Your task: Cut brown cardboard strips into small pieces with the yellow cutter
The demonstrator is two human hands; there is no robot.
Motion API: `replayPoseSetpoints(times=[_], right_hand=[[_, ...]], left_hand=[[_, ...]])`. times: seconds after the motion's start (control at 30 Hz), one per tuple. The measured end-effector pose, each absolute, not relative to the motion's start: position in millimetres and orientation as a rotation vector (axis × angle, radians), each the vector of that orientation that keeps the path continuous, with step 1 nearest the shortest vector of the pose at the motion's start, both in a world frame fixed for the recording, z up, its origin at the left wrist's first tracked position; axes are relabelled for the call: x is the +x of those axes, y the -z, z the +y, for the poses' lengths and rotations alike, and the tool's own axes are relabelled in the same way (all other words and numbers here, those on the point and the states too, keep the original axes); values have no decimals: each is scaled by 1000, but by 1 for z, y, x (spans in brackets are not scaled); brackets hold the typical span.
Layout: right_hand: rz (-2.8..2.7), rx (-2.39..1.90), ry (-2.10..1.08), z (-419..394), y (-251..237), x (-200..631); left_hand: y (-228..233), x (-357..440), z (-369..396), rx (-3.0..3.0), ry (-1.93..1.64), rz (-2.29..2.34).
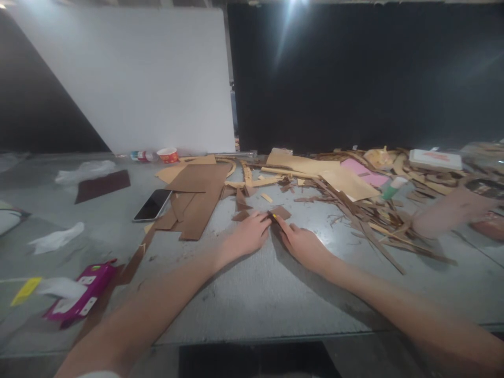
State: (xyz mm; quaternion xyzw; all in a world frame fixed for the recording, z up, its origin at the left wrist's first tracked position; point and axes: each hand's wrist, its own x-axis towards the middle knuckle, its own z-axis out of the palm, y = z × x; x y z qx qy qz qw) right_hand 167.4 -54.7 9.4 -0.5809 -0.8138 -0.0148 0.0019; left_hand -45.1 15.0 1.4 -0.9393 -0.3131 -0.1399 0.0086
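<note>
Table (pixel 275 294): grey, scuffed, with my two bare forearms reaching across it from the near edge.

Left hand (pixel 247 235): I see it palm down on the table, fingers curled together, tips against a small brown cardboard piece (pixel 280 212) at mid-table.

Right hand (pixel 300 242): it meets the left one at that same piece, fingers pinched narrow around something with a small yellow tip (pixel 274 216); too small for me to say what it is.

Left of my hands: large brown cardboard sheets (pixel 199 194) lying flat and overlapping; a smartphone (pixel 153 205), screen dark, just beside their left edge.

Far edge: a red-and-white paper cup (pixel 168 155) and a crumpled wrapper next to it, print blurred. Behind them a white board (pixel 137 79) leans upright.

Right of my hands: a heap of cardboard strips and offcuts (pixel 370 215), with a pink sheet (pixel 364 172) lying in it and a flat white box (pixel 435 158) bearing red print that I cannot read.

Near left: a magenta carton (pixel 81 296) with white labels, text illegible; a yellow tag (pixel 25 291) beside it; white crumpled tissue (pixel 57 239) further back; a dark maroon sheet (pixel 103 185) well apart.

Right edge: another person's blurred hand (pixel 452 210) rests on the table.
</note>
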Motion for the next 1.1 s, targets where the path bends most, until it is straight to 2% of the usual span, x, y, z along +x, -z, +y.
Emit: replayPoseSetpoints(times=[0.4, 0.83, 1.1], right_hand=[[-2579, -1826, 54, -49, -17, 172], [-2509, -1775, -94, -47, -42, 172], [-2512, -1763, -173, -65, -62, 176]], left_hand=[[2, -43, 15, -2872, 402, -1025], [-3, -43, 16, -2803, 120, -868], [-1, -40, 16, -2830, 119, -893]])
